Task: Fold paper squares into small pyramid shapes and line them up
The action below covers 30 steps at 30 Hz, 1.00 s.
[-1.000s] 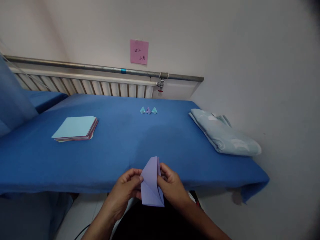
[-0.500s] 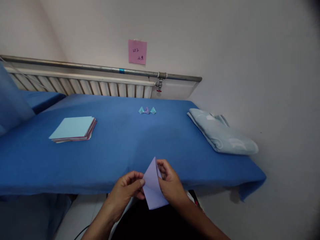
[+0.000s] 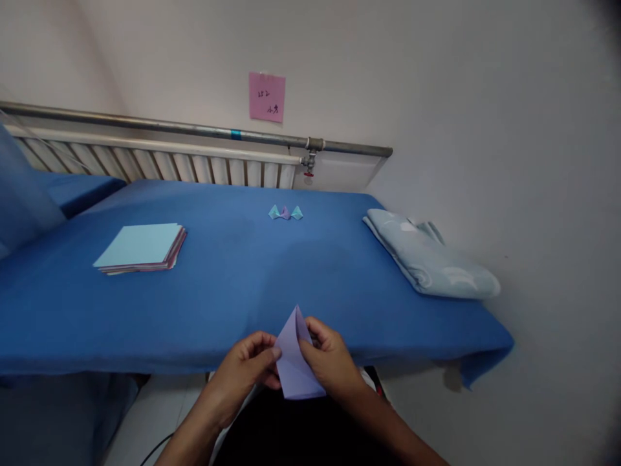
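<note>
A folded sheet of purple paper [image 3: 294, 362], with a pointed top and a flat lower edge, is held up between both hands in front of the bed's near edge. My left hand [image 3: 250, 362] pinches its left edge between thumb and fingers. On the other side, my right hand [image 3: 332, 359] grips the right part, its thumb on the near face and its fingers mostly behind. A fold stands slightly parted near the tip. Farther back on the blue sheet lies a small folded paper piece [image 3: 285, 213], purple in the middle with a light-blue part on each side.
On the left of the blue-covered bed [image 3: 218, 278] sits a stack of coloured paper [image 3: 140, 246], light blue on top. A folded pale blanket [image 3: 431, 259] lies at the right. Behind are a radiator [image 3: 184, 167], a pipe with a valve [image 3: 310, 158] and a pink note [image 3: 266, 97].
The purple paper has turned slightly and its tip has shifted a little left. My right thumb has moved left and up across its face. My left hand still pinches the edge.
</note>
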### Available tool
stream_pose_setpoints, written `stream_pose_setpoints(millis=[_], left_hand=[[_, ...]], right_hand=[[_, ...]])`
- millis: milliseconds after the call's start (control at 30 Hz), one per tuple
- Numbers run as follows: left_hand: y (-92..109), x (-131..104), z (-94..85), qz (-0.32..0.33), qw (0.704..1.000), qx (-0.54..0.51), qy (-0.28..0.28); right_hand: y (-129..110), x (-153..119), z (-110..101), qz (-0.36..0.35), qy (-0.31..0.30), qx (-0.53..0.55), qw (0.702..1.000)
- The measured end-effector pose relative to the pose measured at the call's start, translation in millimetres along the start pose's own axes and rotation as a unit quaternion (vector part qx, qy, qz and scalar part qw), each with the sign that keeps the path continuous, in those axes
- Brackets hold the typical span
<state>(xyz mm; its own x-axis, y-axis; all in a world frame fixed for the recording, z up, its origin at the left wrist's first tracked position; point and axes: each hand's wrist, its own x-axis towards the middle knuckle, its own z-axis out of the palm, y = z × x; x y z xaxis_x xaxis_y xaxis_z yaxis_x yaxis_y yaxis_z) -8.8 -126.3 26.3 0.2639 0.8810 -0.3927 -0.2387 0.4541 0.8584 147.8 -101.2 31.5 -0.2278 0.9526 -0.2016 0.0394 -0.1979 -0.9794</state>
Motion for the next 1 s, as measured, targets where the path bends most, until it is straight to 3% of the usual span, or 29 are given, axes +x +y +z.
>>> stream_pose_setpoints(millis=[267,400,567,800,1000], left_hand=[[2,2,2.0,-0.025,0.998,-0.036,0.036],[2,4,3.4,-0.022,0.998,-0.052,0.035],[2,1,3.9,-0.003,0.996,-0.078,0.045],[-1,-8,0.5,-0.032,0.985,-0.169,-0.017],[-1,-12,3.1,-0.006,0.994,-0.108,-0.011]], right_hand=[[8,3,-3,-0.094,-0.012,-0.102,0.990],[6,2,-3,-0.201,0.006,-0.216,0.956],[7,1,-4,-0.294,-0.028,-0.286,0.912],[12,2,-5,-0.326,0.003,-0.306,0.895],[14,4,-4,-0.318,0.018,-0.338,0.885]])
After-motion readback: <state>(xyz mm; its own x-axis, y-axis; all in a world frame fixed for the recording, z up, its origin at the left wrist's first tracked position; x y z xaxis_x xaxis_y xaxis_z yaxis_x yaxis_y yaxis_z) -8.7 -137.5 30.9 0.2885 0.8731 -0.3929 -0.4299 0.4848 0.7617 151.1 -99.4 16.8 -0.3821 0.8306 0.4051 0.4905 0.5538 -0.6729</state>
